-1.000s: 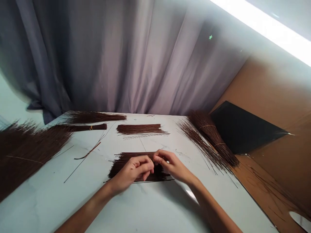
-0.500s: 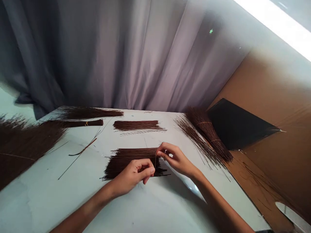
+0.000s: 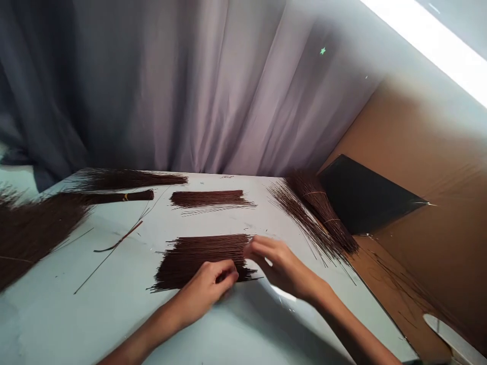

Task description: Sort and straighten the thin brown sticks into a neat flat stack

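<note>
Close in front of me on the white table point(image 3: 102, 304), a mat of thin dark-brown sticks point(image 3: 198, 253) lies side by side, with ragged ends. Over its near right part is my left hand point(image 3: 215, 284), its thumb and fingers pressed together. My right hand point(image 3: 279, 261) hovers at the mat's right end, fingertips closed in a pinch. Whatever thin thing either hand pinches is too small to make out. Farther back lies a second, narrower bundle of trimmed sticks point(image 3: 207, 198), a few loose ones along its near side.
Long brushy stick bundles point(image 3: 41, 228) cover the left side; one bound bundle point(image 3: 140, 195) has a yellow band. A tied bundle point(image 3: 325, 210) and loose sticks point(image 3: 300, 218) lie at right. A curved brown strip point(image 3: 119, 240) crosses thin twigs. A grey curtain point(image 3: 213, 91) hangs behind.
A thin strand seen between my two hands before no longer shows clearly. My right hand has come slightly lower, and the view has shifted a little to the right.
</note>
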`<state>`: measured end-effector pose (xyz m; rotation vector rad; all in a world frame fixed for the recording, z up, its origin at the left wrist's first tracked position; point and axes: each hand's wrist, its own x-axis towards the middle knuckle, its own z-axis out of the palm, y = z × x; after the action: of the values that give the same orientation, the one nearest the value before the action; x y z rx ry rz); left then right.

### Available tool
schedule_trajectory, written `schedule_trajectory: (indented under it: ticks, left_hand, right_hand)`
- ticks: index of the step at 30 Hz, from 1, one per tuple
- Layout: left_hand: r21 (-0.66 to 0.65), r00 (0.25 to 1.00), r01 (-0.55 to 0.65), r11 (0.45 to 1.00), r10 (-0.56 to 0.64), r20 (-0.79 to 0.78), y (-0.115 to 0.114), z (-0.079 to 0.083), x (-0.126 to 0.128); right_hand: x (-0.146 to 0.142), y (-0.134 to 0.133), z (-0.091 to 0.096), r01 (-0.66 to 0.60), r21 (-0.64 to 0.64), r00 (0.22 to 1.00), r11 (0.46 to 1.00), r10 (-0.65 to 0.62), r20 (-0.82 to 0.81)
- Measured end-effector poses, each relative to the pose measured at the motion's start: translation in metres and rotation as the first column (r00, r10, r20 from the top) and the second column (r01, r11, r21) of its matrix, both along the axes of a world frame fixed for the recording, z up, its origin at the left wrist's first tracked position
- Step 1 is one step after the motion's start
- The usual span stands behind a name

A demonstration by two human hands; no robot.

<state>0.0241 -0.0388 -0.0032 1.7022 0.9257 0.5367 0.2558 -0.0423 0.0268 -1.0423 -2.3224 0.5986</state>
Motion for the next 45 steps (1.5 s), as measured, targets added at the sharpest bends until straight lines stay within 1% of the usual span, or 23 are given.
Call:
schedule_trajectory:
  ticks: [1, 2, 5, 7, 8, 10, 12, 14, 16, 18, 20, 24, 29, 32, 35, 39, 43, 45]
  left_hand:
    - [0.026, 0.996, -0.077, 0.997, 0.076, 0.041, 0.003, -0.001, 0.000]
    - [0.032, 0.988, -0.121, 0.992, 0.118, 0.097, 0.005, 0.000, -0.001]
    - [-0.042, 0.971, -0.106, 0.993, 0.113, 0.210, 0.010, 0.007, -0.004]
    - [-0.099, 0.960, -0.092, 0.991, 0.114, 0.256, 0.010, 0.012, -0.005]
    - [-0.120, 0.953, -0.093, 0.988, 0.123, 0.278, 0.009, 0.013, -0.005]
    - [-0.155, 0.942, -0.093, 0.983, 0.137, 0.307, 0.008, 0.014, -0.005]
    - [-0.180, 0.933, -0.087, 0.980, 0.144, 0.330, 0.009, 0.014, -0.005]
    - [-0.189, 0.934, -0.076, 0.979, 0.136, 0.331, 0.010, 0.013, -0.007]
    - [-0.191, 0.945, -0.072, 0.979, 0.128, 0.300, 0.012, 0.011, -0.009]
    - [-0.190, 0.957, -0.067, 0.979, 0.117, 0.266, 0.014, 0.009, -0.011]
    - [-0.189, 0.957, -0.055, 0.980, 0.106, 0.272, 0.015, 0.006, -0.011]
    - [-0.185, 0.945, -0.029, 0.982, 0.087, 0.315, 0.015, 0.003, -0.010]
    - [-0.195, 0.945, -0.011, 0.981, 0.074, 0.318, 0.017, 0.001, -0.010]
    - [-0.210, 0.937, -0.065, 0.976, 0.132, 0.325, 0.020, 0.001, -0.010]
    - [-0.202, 0.941, -0.120, 0.972, 0.177, 0.290, 0.021, 0.003, -0.009]
    - [-0.126, 0.958, -0.132, 0.983, 0.159, 0.238, 0.017, 0.006, -0.009]
    - [-0.108, 0.963, -0.143, 0.984, 0.164, 0.212, 0.016, 0.007, -0.010]
    - [-0.102, 0.962, -0.152, 0.983, 0.170, 0.213, 0.018, 0.005, -0.011]
  right_hand:
    - [-0.003, -0.006, 0.001, -0.017, 0.017, 0.999, 1.000, 0.016, 0.048]
    - [-0.005, -0.014, -0.001, -0.017, 0.025, 0.997, 1.000, 0.016, 0.071]
    - [-0.004, -0.026, -0.013, 0.028, -0.004, 0.999, 1.000, -0.028, 0.016]
    - [0.001, -0.021, -0.017, 0.064, -0.018, 0.998, 0.998, -0.064, -0.019]
    - [0.004, -0.016, -0.017, 0.081, -0.010, 0.997, 0.997, -0.081, -0.014]
    - [0.009, -0.003, -0.010, 0.101, 0.038, 0.994, 0.994, -0.103, 0.027]
    - [0.012, 0.008, 0.001, 0.093, 0.120, 0.990, 0.988, -0.104, 0.091]
    - [0.013, 0.015, 0.012, 0.060, 0.217, 0.983, 0.974, -0.095, 0.156]
    - [0.014, 0.018, 0.019, 0.035, 0.296, 0.973, 0.955, -0.100, 0.208]
    - [0.013, 0.020, 0.021, 0.025, 0.337, 0.962, 0.941, -0.115, 0.249]
    - [0.013, 0.022, 0.021, 0.017, 0.354, 0.952, 0.935, -0.123, 0.281]
    - [0.011, 0.027, 0.019, 0.015, 0.352, 0.951, 0.936, -0.122, 0.284]
    - [0.009, 0.029, 0.018, 0.003, 0.310, 0.961, 0.951, -0.088, 0.262]
    - [0.006, 0.027, 0.015, 0.002, 0.292, 0.963, 0.957, -0.081, 0.258]
    - [0.003, 0.024, 0.009, 0.015, 0.274, 0.969, 0.962, -0.082, 0.232]
    - [0.001, 0.023, 0.005, 0.017, 0.266, 0.975, 0.964, -0.075, 0.209]
    - [0.001, 0.024, 0.001, 0.019, 0.283, 0.974, 0.959, -0.081, 0.210]
    - [0.001, 0.025, -0.003, 0.018, 0.316, 0.973, 0.949, -0.089, 0.211]
